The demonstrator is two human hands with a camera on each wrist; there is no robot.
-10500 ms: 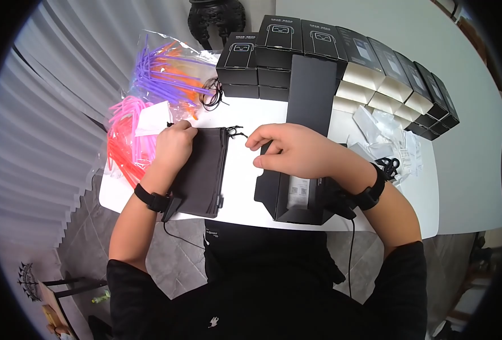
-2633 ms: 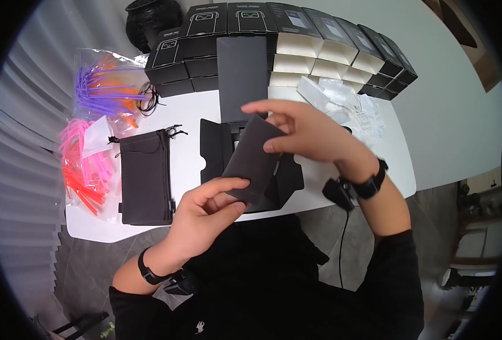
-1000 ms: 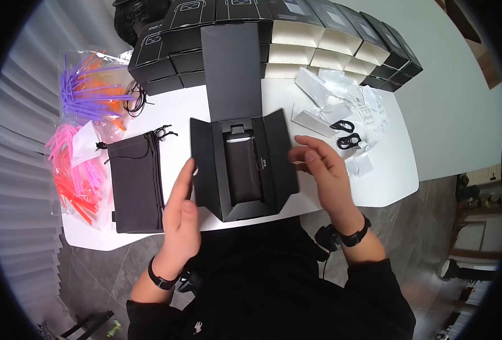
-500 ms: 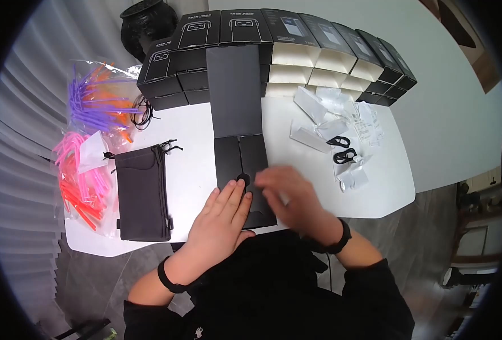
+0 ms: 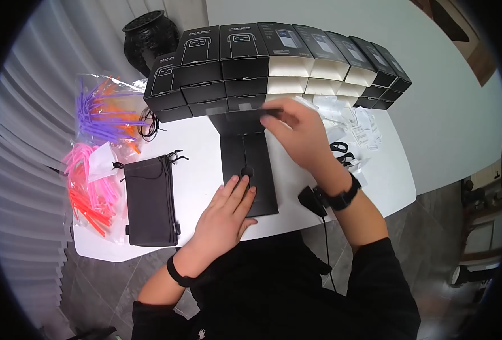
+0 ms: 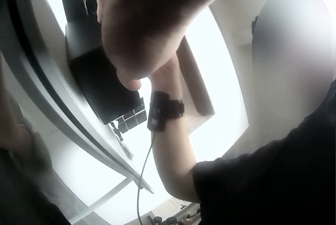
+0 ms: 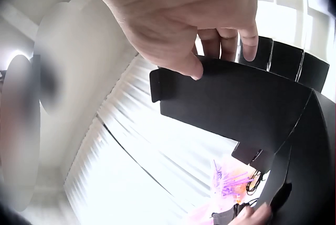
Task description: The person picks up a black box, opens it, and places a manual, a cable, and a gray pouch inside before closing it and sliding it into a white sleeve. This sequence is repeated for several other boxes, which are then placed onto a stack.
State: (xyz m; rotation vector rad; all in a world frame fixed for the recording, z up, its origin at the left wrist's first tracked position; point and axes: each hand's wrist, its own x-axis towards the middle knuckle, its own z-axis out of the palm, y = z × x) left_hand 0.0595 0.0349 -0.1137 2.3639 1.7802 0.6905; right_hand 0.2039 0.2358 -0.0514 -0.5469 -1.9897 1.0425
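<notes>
A black cardboard box (image 5: pixel 263 184) lies near the table's front edge, its two side flaps folded in to the middle. My left hand (image 5: pixel 222 220) rests on those flaps with straight fingers, fingertips beside the round cutout at the seam. At the far end, my right hand (image 5: pixel 301 135) pinches the edge of the raised box lid (image 7: pixel 226 99), thumb on one face and fingers behind it in the right wrist view. The lid looks blurred in the head view. What is inside the box is hidden under the flaps.
Left of the box lie black drawstring pouches (image 5: pixel 150 204). Bags of purple and orange sticks (image 5: pixel 106 116) and pink and red ones (image 5: pixel 92 181) sit further left. Stacked black boxes (image 5: pixel 244 45) line the back. Coiled black cables (image 5: pixel 341 152) and white paper (image 5: pixel 367 130) are at right.
The side flaps, open a second ago, are folded in under my left hand. My right hand has moved up from the flaps to the lid, which has tipped forward from its laid-back position.
</notes>
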